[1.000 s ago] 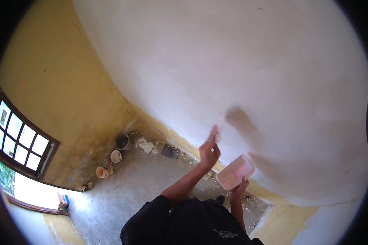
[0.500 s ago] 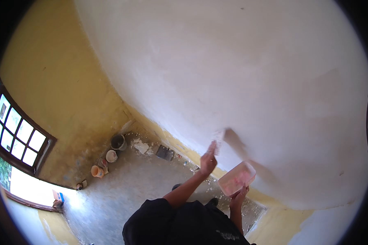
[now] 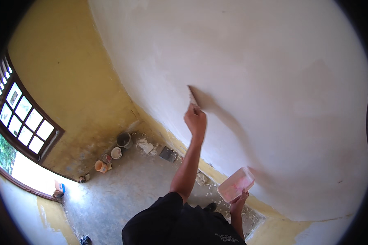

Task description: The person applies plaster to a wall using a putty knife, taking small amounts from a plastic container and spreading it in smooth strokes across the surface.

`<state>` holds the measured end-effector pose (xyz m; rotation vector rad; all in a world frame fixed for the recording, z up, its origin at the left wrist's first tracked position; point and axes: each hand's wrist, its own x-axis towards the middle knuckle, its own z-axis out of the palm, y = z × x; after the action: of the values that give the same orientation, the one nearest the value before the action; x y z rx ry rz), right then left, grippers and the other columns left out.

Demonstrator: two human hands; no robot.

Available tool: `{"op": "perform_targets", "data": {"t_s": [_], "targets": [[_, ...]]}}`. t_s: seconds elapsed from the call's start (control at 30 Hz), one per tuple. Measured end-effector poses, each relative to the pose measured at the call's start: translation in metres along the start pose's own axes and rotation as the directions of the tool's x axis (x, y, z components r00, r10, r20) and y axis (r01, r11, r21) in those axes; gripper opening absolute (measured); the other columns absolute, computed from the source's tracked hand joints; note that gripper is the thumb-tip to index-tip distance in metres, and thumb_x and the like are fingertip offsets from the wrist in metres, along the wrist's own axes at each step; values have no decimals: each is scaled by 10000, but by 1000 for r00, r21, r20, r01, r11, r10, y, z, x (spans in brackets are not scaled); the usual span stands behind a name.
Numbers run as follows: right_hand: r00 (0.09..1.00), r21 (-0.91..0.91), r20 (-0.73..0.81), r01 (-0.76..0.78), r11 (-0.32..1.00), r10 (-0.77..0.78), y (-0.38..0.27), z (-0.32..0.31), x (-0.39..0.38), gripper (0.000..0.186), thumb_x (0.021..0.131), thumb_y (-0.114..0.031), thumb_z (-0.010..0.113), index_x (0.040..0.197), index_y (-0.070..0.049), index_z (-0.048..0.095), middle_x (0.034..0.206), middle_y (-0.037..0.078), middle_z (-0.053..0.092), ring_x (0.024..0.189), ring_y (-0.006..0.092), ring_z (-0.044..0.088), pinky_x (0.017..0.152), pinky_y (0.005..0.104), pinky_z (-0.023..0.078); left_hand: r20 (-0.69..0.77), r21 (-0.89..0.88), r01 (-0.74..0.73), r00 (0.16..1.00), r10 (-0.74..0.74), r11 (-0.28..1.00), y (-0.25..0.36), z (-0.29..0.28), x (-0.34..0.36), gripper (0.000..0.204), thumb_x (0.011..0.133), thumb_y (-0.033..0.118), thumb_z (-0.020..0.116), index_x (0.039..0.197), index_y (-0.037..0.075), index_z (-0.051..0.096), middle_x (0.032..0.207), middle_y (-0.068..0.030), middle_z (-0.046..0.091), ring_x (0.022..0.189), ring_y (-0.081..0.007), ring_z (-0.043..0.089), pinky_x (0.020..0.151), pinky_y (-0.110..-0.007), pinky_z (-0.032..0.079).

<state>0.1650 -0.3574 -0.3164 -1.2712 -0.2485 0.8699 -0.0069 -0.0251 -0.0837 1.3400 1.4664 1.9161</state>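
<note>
My left hand [image 3: 194,120] grips a flat scraper [image 3: 191,94], whose blade lies against the white wall [image 3: 270,81] and casts a shadow to its right. Low at the right, my right hand [image 3: 239,199] holds a pinkish translucent plastic tub [image 3: 233,183] by its near end, tilted, with pink residue inside it, just in front of the wall.
A yellow wall [image 3: 61,81] at the left has a framed window [image 3: 26,126]. Along its foot stand a dark bucket [image 3: 124,141], a white bucket [image 3: 116,153], an orange container [image 3: 101,166] and a box [image 3: 59,190]. Debris and a grey slab [image 3: 167,154] lie on the floor [image 3: 98,204].
My left hand has risen up the wall and leftward with the scraper, the forearm now stretched out. My right hand and the tub sit a little lower in the picture.
</note>
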Motion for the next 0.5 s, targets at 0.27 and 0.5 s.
{"op": "perform_targets", "data": {"t_s": [0.27,0.5], "targets": [[992,135,122,-58,989,41,-36,31,-25,533,985,-366,470,1408,-85,307,1300,123,475,1209,280,520,990,421,464,353,-138,-29,932,77,990,77,-71,-108,113,946,19,543,1040,-30,581,823,-213,665,720,-242,683,645,-320,505],[989,127,142,23,992,-41,-64,69,-61,543,983,-335,471,1417,-53,309,1352,124,447,1280,242,456,1076,411,389,786,168,154,576,-227,974,65,-173,-133,115,919,50,575,999,-29,600,808,-184,673,710,-256,669,649,-359,497]]}}
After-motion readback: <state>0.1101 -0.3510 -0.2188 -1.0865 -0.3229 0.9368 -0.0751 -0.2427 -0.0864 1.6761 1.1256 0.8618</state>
